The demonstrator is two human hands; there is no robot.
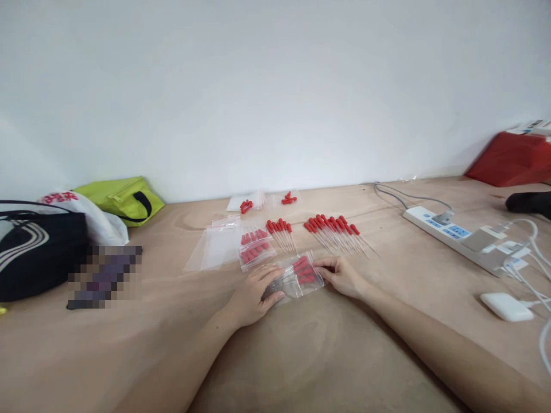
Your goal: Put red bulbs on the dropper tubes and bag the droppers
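Wooden worktop point(327, 350) carries clear bag point(293, 283) of red bulbs point(304, 269) left of power strip point(443, 232), left hand point(258, 289) gripping end farther from strip, right hand point(344, 276) pinching nearer end; likely mid-bagging, next move calls for steady hold.

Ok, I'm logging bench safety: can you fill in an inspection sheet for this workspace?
Surface: tan tabletop.
Job's things: zip bag showing red bulbs; loose red-bulbed droppers beyond; flat clear bags left of those.
Clutter: black bag, white plastic bag, lime-green bag at left; red bag far right.
Hands: left hand on the zip bag's left end; right hand gripping its right edge.
Cables: grey cord and white cables by power strip, right.
Surroundings: pale wall behind.
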